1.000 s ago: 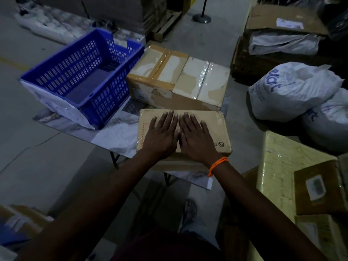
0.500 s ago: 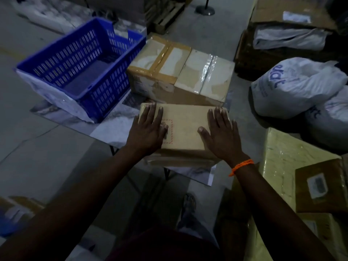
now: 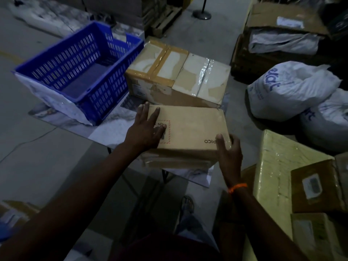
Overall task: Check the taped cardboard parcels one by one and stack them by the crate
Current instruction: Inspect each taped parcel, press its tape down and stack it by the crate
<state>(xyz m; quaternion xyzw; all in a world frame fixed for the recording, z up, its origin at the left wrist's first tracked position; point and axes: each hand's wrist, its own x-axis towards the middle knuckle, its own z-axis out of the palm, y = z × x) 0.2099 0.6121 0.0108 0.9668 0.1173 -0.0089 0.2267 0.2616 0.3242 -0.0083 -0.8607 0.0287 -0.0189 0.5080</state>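
Note:
A flat brown cardboard parcel (image 3: 190,129) lies on the small marble-patterned table (image 3: 113,127), its near end over the table's edge. My left hand (image 3: 146,130) rests flat on its top left part, fingers straight. My right hand (image 3: 229,155) grips the near right corner, thumb on top and fingers down the side. Behind it stand two taped boxes side by side, one with brown tape (image 3: 156,66) and one with clear tape (image 3: 203,76). The blue slotted crate (image 3: 105,95) sits at the table's left end, and I see nothing inside it.
Two white printed sacks (image 3: 290,91) lie on the floor to the right. A yellow wrapped parcel (image 3: 278,166) and labelled brown boxes (image 3: 316,187) are stacked at my near right. A wooden pallet (image 3: 165,21) and a post base (image 3: 201,15) stand at the back.
My hands slid apart from the middle of the parcel's top. The left went to the left end, and the right went to the near right corner and curled over its edge.

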